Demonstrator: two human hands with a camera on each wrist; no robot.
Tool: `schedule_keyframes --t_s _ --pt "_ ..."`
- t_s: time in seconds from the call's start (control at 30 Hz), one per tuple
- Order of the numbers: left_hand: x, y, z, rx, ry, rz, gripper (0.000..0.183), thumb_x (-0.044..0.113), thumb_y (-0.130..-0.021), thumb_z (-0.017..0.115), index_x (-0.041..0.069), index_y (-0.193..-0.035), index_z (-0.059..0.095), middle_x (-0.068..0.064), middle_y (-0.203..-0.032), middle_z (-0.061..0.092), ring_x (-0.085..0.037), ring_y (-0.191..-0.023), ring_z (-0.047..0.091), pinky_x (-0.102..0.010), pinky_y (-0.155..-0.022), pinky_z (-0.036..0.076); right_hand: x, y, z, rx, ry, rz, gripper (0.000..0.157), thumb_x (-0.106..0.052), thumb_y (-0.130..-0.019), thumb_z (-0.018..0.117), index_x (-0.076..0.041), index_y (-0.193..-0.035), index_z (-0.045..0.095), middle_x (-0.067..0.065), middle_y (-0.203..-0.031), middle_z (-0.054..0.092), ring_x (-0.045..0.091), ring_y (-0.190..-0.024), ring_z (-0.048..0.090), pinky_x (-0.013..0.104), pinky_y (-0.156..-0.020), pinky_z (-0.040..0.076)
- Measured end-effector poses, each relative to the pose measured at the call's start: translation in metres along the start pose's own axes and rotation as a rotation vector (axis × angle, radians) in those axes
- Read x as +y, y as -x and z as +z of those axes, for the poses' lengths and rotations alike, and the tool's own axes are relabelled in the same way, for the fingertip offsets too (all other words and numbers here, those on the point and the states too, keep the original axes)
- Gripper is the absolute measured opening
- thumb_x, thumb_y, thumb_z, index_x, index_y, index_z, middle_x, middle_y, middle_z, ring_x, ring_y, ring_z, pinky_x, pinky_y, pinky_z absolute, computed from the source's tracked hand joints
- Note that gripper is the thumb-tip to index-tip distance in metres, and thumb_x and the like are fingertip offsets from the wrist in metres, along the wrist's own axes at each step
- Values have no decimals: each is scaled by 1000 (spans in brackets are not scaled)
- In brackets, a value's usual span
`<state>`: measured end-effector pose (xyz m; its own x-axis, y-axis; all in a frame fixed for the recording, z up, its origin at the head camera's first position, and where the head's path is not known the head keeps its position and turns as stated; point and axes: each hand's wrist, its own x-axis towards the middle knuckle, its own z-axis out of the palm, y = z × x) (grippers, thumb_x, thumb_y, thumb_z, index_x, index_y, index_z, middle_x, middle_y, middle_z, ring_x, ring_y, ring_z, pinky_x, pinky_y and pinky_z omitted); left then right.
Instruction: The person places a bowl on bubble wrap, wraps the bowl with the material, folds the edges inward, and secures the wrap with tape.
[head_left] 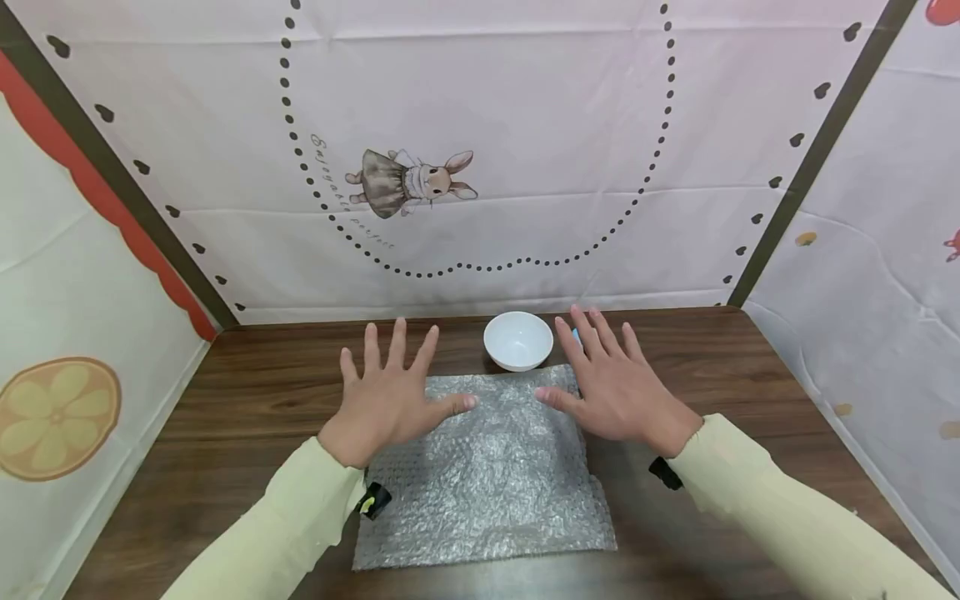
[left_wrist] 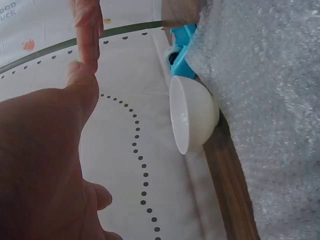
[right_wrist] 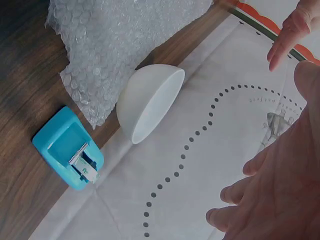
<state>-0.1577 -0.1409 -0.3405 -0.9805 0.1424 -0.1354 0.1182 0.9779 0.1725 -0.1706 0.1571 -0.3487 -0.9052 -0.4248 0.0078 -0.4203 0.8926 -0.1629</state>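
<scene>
Both hands are held up over the table with fingers spread and nothing in them. My left hand [head_left: 390, 400] overlaps the left edge of a sheet of bubble wrap [head_left: 495, 475] in the head view; my right hand [head_left: 618, 383] overlaps its upper right corner. The bubble wrap lies flat on the wood. Just behind it stands a white bowl [head_left: 518, 341], upright, its inside bare. To the bowl's right, mostly hidden by my right hand in the head view, is a blue tape dispenser [right_wrist: 68, 147] with a toothed cutter and a strip of tape, plain in the right wrist view.
The dark wooden table [head_left: 255, 433] reaches back to a cloth wall [head_left: 525, 125] printed with a rabbit and dotted lines. More printed cloth stands along the left and right sides. A small black wrist device [head_left: 373, 501] is worn at the left cuff.
</scene>
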Motion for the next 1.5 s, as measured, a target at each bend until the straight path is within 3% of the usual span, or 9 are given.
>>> schedule_keyframes --t_s 0.6,0.83,1.0,1.5 --pt "-14 20 24 52 -7 88 107 81 -89 56 21 -169 16 -29 -173 6 -59 -157 -3 -78 -123 8 -11 10 15 -12 -13 -12 98 -70 -101 46 -10 -169 9 12 -177 -4 38 -165 -1 68 -129 3" --pt "-17 23 35 69 -23 121 111 87 -87 51 19 -168 20 -31 -172 11 -59 -157 0 -77 -123 11 -13 15 20 -5 -11 -8 97 -71 -101 45 -9 -168 10 13 -177 -3 38 -165 -2 68 -129 5" --pt "-19 23 44 96 -15 146 109 83 -87 56 17 -167 24 -32 -171 14 -59 -157 3 -76 -123 14 -14 19 25 0 -11 -5 97 -71 -101 45 -9 -168 13 13 -177 -1 37 -164 -2 68 -129 6" --pt "-33 28 69 38 18 175 108 75 -88 63 14 -167 23 -32 -171 12 -56 -158 0 -72 -125 14 -21 22 41 -2 -37 -23 95 -68 -102 48 -7 -168 15 15 -177 3 38 -164 0 68 -128 11"
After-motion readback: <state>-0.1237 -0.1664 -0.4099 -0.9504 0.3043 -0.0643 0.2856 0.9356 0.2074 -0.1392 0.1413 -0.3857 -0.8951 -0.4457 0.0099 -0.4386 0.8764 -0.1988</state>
